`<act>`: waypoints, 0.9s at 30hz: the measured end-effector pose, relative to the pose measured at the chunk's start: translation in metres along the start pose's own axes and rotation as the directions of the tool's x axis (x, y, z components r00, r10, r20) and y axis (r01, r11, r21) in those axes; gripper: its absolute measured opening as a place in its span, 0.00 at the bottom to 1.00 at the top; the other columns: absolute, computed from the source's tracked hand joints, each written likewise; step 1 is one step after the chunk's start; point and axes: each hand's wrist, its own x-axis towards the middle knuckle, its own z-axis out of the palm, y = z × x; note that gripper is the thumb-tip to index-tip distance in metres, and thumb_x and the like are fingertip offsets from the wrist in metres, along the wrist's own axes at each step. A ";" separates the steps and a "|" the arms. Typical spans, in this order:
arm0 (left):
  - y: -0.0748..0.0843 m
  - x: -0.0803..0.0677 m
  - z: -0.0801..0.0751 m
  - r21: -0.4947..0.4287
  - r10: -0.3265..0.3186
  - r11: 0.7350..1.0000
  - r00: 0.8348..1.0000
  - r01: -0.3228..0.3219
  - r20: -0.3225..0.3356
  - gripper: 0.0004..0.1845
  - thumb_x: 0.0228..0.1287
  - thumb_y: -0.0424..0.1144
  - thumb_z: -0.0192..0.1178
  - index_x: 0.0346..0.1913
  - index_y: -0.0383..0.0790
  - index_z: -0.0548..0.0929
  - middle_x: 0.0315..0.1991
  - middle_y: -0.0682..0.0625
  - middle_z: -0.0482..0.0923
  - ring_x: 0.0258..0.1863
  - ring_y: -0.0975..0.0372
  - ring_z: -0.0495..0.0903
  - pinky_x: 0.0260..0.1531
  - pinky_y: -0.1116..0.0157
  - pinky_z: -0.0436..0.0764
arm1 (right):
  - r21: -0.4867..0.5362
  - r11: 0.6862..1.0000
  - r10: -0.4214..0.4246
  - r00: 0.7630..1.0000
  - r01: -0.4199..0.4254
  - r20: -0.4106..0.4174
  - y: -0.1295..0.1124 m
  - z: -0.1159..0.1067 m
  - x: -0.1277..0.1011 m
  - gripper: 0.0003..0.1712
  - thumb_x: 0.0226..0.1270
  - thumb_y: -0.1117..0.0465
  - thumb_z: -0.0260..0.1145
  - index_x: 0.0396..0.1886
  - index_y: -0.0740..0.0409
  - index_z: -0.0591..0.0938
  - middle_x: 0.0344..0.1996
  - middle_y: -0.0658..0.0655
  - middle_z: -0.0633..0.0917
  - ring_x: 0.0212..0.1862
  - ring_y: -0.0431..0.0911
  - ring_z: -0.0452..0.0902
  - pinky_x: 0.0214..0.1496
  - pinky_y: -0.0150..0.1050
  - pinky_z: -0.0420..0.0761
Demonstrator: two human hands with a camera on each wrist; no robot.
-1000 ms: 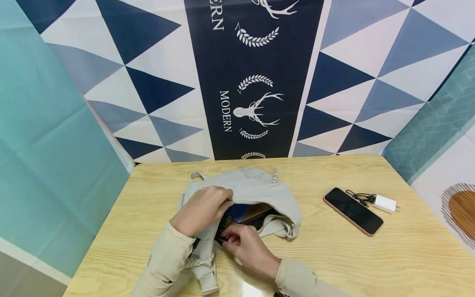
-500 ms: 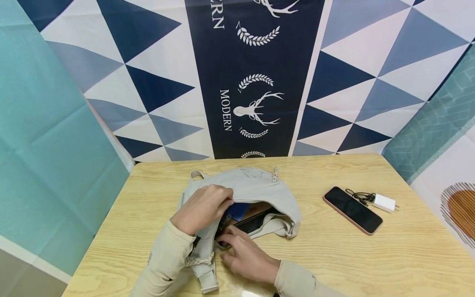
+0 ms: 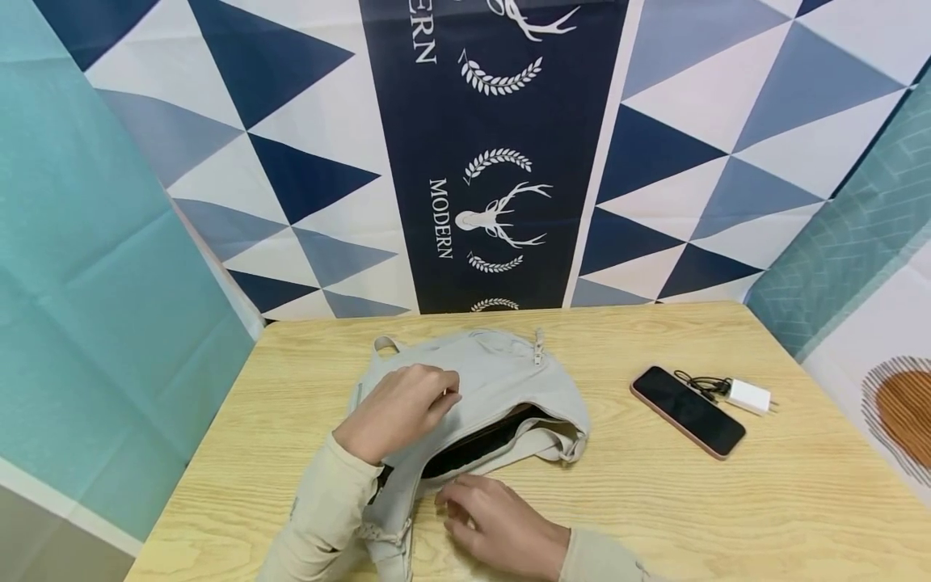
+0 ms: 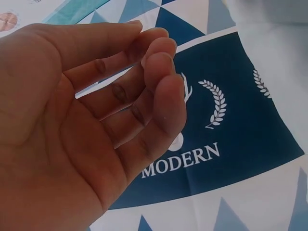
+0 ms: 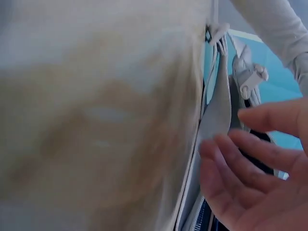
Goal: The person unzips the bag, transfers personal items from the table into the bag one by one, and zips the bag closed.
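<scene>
A beige fabric bag (image 3: 502, 372) lies on the wooden table (image 3: 655, 501), its zip opening (image 3: 476, 444) a dark, narrow slit facing me. My left hand (image 3: 407, 408) rests on top of the bag's left part. In the left wrist view the left hand (image 4: 96, 134) shows loosely curled fingers with nothing in them. My right hand (image 3: 480, 509) lies on the table just in front of the opening, fingers relaxed and empty. In the right wrist view its fingers (image 5: 250, 178) hover beside the bag's edge (image 5: 216, 110).
A dark phone (image 3: 687, 411) in a pink case lies on the right of the table. Beside it are a white charger plug (image 3: 749, 396) and a black cable (image 3: 701, 384). A patterned cloth backdrop (image 3: 494, 162) hangs close behind the table.
My right hand has come out of the bag's opening and drawn back toward me onto the table. The opening has sunk nearly closed, hiding the blue and brown contents.
</scene>
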 end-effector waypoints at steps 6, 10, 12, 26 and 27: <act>0.001 -0.004 -0.010 -0.011 -0.017 1.000 1.000 0.017 -0.016 0.13 0.70 0.35 0.63 0.26 0.49 0.76 0.19 0.61 0.69 0.17 0.70 0.67 0.21 0.70 0.70 | 0.124 0.991 -0.072 0.983 0.052 0.170 -0.010 -0.002 -0.004 0.08 0.74 0.60 0.61 0.48 0.55 0.83 0.33 0.39 0.79 0.33 0.24 0.72 0.37 0.18 0.71; 0.001 -0.011 -0.018 -0.033 -0.037 0.999 0.999 0.036 -0.027 0.13 0.70 0.36 0.62 0.26 0.49 0.77 0.19 0.61 0.68 0.17 0.70 0.65 0.21 0.70 0.69 | 0.159 0.987 -0.073 0.971 0.037 0.226 -0.019 -0.006 0.003 0.13 0.78 0.56 0.58 0.56 0.53 0.80 0.29 0.36 0.75 0.28 0.24 0.69 0.34 0.20 0.71; 0.001 -0.017 -0.020 -0.039 -0.056 0.998 0.998 0.055 -0.020 0.12 0.71 0.36 0.62 0.27 0.49 0.77 0.19 0.62 0.68 0.16 0.71 0.65 0.20 0.70 0.69 | 0.147 0.988 -0.075 0.970 0.041 0.232 -0.023 -0.007 0.008 0.16 0.78 0.56 0.58 0.60 0.52 0.78 0.29 0.36 0.74 0.26 0.25 0.67 0.32 0.21 0.71; -0.029 -0.094 0.027 -0.152 -0.198 0.961 0.958 0.231 0.209 0.13 0.71 0.36 0.61 0.26 0.49 0.77 0.17 0.62 0.67 0.15 0.72 0.64 0.17 0.71 0.69 | -0.008 0.986 -0.162 0.970 0.166 0.180 -0.024 0.012 0.028 0.03 0.76 0.55 0.59 0.45 0.46 0.77 0.29 0.36 0.77 0.25 0.25 0.65 0.27 0.20 0.66; -0.031 -0.100 0.030 -0.171 -0.211 0.953 0.953 0.250 0.218 0.13 0.71 0.37 0.60 0.25 0.50 0.77 0.17 0.62 0.67 0.15 0.72 0.64 0.18 0.71 0.69 | -0.007 0.986 -0.163 0.971 0.167 0.173 -0.024 0.013 0.029 0.03 0.76 0.55 0.59 0.44 0.46 0.77 0.28 0.36 0.77 0.25 0.25 0.65 0.27 0.20 0.66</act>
